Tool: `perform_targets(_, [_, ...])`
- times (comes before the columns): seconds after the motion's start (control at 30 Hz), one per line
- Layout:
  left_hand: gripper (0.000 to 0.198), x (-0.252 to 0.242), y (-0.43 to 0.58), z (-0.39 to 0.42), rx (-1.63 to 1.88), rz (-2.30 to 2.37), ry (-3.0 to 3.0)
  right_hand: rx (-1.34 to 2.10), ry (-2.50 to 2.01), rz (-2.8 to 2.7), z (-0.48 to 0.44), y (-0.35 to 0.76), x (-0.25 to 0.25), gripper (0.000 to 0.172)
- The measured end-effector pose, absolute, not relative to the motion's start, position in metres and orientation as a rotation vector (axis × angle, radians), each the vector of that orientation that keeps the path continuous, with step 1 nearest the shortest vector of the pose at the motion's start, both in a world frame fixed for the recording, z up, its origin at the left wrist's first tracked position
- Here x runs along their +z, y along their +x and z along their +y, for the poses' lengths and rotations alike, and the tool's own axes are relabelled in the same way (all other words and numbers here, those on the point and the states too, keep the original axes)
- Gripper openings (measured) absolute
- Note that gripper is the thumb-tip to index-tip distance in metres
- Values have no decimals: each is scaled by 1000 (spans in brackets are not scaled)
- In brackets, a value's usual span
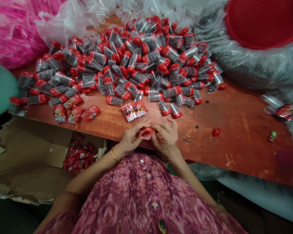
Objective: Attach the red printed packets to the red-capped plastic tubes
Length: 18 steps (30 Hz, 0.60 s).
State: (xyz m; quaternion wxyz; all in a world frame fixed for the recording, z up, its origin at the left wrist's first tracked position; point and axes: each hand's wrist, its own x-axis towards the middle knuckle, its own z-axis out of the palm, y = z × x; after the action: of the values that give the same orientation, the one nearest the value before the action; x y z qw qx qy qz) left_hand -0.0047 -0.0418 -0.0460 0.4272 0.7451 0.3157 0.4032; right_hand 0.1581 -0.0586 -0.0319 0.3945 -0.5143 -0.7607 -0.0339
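Note:
Close to my body, at the front edge of the table, my left hand [132, 136] is closed around a small red printed wrapper [146, 132], whose opening faces me. My right hand [165, 136] meets the wrapper's right side with thumb and index finger, its other fingers curled loosely. Just beyond my hands lies a flat stack of red printed wrappers [134, 110]. Two clear tubes with red caps [175, 110] rest to its right. A large heap of such red-capped tubes [136, 61], with dark dotted bands, spreads behind. What is inside the held wrapper cannot be made out.
Several filled red packets [90, 113] lie left on the wooden table [210, 110]. Below, a cardboard box [34, 156] holds more packets. Pink bags [17, 35] stand back left; a red tray [263, 22] sits on a grey plastic bag [249, 65] at right. A red cap [216, 132] lies right.

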Motion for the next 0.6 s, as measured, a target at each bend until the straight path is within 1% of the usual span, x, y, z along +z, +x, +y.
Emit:
perform_targets(0.1, [33,-49,0,-34,971,865,1920,-91,-1322,-1940,-53,162,-36,9])
perform_targets(0.27, [34,-53,-2,-37,878,1094,1994,50,-1366,-1924,-51,159,-54,9])
perform_targets(0.4, [31,-58,-4,-42,831,1096,2089,185,-1364,-1995,-51,159,-64,9])
perform_targets(0.53, [32,-60,-3,-44,802,1154,2160,399,-1348,-1952,-54,166,-56,16])
perform_targets(0.6, [33,-61,-3,-45,769,1186,2207,506,-1327,-1953,-55,169,-49,28])
